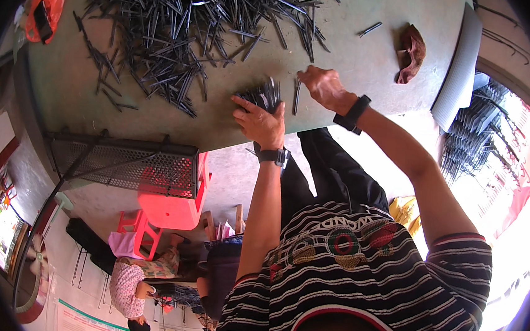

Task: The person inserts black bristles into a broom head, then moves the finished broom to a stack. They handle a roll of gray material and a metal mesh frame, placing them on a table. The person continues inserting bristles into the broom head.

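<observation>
My left hand (262,125) is closed around a bundle of thin black strips (263,95), their ends fanned out beyond the fingers, close to the table's near edge. Just to its right, my right hand (327,89) has its fingers drawn together at one end of a single thin black strip (296,97), which points back toward my body. Ahead and to the left, a large heap of similar black strips (170,27) spreads loosely over the green-grey table (354,60). One short piece (370,29) lies apart from the heap, at the right.
A crumpled brown cloth (412,54) lies on the table's right. An orange bag (45,11) with a dark object is at the far left. A perforated metal tray (125,164) hangs by the near edge, above red stools (171,208). Another person (127,288) sits behind. Black racks (476,132) stand at right.
</observation>
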A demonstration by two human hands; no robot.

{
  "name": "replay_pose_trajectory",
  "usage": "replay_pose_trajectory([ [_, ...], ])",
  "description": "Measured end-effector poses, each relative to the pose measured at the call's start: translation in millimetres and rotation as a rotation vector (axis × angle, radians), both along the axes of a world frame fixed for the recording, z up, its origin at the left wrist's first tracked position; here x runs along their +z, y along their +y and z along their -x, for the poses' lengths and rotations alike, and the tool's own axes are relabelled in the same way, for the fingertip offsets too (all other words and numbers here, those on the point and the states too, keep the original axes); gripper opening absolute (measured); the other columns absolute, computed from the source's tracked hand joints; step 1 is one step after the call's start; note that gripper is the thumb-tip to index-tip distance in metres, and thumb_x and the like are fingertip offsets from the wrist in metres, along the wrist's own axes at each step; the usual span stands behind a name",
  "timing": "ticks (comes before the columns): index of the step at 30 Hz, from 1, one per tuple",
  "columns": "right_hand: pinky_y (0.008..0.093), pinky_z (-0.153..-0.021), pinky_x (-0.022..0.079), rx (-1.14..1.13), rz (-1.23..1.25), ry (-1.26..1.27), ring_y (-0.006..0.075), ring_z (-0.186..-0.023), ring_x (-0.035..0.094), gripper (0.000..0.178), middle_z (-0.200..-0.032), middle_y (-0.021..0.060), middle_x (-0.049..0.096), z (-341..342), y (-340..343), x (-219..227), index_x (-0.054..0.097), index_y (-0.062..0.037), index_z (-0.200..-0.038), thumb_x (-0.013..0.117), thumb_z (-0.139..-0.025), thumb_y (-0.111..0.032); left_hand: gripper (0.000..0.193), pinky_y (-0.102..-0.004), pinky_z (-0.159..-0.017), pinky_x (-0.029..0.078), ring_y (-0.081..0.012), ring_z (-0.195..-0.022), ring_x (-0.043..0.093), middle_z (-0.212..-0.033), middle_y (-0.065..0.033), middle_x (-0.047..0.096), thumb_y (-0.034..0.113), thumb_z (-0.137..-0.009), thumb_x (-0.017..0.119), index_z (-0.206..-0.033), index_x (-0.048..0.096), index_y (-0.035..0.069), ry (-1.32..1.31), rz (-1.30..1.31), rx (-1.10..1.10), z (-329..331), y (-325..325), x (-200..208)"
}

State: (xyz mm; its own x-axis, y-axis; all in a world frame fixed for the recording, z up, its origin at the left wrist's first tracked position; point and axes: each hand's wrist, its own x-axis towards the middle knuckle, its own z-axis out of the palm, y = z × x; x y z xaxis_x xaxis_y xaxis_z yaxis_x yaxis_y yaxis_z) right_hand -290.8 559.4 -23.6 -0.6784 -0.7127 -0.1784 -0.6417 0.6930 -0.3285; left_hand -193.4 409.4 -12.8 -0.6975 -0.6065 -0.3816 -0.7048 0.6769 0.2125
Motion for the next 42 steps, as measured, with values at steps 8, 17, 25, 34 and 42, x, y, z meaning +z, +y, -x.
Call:
replay_pose_trajectory([
  [8,0.0283,-0.052,0.049,-0.965,0.435,-0.678,0.0163,-0.053,0.063,0.017,-0.058,0.0125,0.061,-54,1,-17,0.056,0.0039,-0.091,0.056,-0.076,-0.005,0.109,-0.0429,-0.077,0.043,-0.0356,-0.092,0.045,-0.103,-0.0206,0.041,0.045,-0.055,0.078,-0.133,0.021,-0.006,0.045,-0.088,-0.058,2,3,7],
  [17,0.0445,-0.062,0.048,-0.655,0.447,-0.371,0.0395,-0.07,0.059,0.013,-0.071,0.0188,0.061,-63,-20,-27,0.059,-0.0023,-0.088,0.053,-0.076,-0.007,0.095,-0.0402,-0.082,0.044,-0.0343,-0.101,0.045,-0.106,-0.02,0.042,0.023,-0.061,0.076,-0.131,0.021,-0.009,0.061,-0.258,-0.127,7,6,12],
  [25,0.0416,-0.074,0.046,-0.833,0.209,0.066,0.0346,-0.096,0.051,0.047,-0.107,0.0164,0.049,-12,74,28,0.048,-0.0086,-0.114,0.065,-0.071,-0.009,0.096,-0.0469,-0.095,0.034,-0.0429,-0.112,0.04,-0.118,-0.029,0.044,0.048,-0.066,0.07,-0.131,0.026,-0.009,0.038,-0.115,-0.328,-12,-5,-12],
  [34,0.0493,-0.093,0.034,-1.204,-0.073,0.121,0.0403,-0.116,0.034,0.079,-0.129,0.0155,0.032,81,234,2,0.032,-0.0215,-0.133,0.07,-0.064,-0.02,0.075,-0.0429,-0.088,0.035,-0.0362,-0.1,0.041,-0.107,-0.0224,0.04,0.021,-0.072,0.07,-0.131,0.031,-0.001,0.365,-0.172,-0.261,16,-36,39],
  [42,0.0442,-0.082,0.042,-1.101,-0.03,0.081,0.0403,-0.098,0.046,0.056,-0.102,0.0191,0.045,108,262,-15,0.043,-0.0153,-0.116,0.059,-0.065,-0.002,0.055,-0.0403,-0.082,0.04,-0.0335,-0.092,0.048,-0.1,-0.0186,0.046,0.015,-0.073,0.067,-0.121,0.044,0.0,0.512,-0.005,-0.261,60,-44,71],
])
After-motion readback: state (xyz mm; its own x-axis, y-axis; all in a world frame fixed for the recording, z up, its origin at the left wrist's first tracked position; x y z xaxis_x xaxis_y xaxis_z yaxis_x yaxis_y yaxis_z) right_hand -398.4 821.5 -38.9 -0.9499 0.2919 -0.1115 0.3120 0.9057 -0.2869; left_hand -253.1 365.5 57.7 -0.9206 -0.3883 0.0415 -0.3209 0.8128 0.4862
